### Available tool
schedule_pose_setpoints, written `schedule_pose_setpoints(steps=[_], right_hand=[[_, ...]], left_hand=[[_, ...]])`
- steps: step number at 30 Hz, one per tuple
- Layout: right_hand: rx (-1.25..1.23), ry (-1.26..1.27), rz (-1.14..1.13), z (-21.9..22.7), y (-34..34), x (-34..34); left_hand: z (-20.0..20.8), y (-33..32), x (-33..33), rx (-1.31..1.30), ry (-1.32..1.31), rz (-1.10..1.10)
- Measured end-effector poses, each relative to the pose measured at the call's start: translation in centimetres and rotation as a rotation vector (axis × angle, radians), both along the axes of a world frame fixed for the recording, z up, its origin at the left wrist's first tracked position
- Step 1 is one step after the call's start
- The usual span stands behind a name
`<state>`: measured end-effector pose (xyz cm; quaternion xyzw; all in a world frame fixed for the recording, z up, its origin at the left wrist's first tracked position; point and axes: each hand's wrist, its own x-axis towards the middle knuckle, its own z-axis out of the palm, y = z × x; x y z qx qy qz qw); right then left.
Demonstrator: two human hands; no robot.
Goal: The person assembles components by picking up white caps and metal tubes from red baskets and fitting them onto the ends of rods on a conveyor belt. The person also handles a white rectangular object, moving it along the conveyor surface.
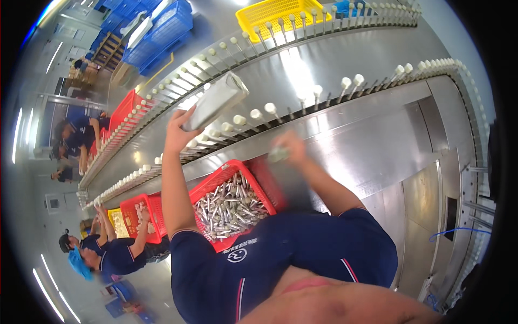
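My left hand (179,129) reaches over the conveyor, fingers and thumb closed on one end of a silver-grey rectangular box (216,101). The box is tilted, its far end up and to the right, over the metal surface between the two rows of pegs. My right hand (291,147), smeared by motion, is in front of the near row of white-capped pegs (271,108). Its fingers look closed round a small pale greenish thing (278,154), too blurred to name. Close to my body, a red basket (195,190) holds many small silver tube-shaped parts (232,208).
Pegs on the conveyor (291,59) curve round at both ends. A yellow basket (253,19) stands beyond the far row, with blue crates (162,35) at far left. Co-workers (121,256) stand along the line at left, near another red basket (141,216).
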<state>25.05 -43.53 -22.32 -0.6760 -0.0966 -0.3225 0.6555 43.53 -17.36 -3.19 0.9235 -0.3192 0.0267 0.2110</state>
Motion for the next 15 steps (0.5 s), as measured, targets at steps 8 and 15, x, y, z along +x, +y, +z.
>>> schedule_pose_setpoints(steps=[8, 15], right_hand=[[-1.186, 0.264, 0.608, -5.8, 17.3, -8.9], [-0.859, 0.349, 0.38, -3.2, 14.8, -4.9]], left_hand=[[-3.9, 0.3, 0.2, -0.003, 0.097, -0.075], [-4.6, -4.5, 1.5, 0.09, 0.03, -0.283]])
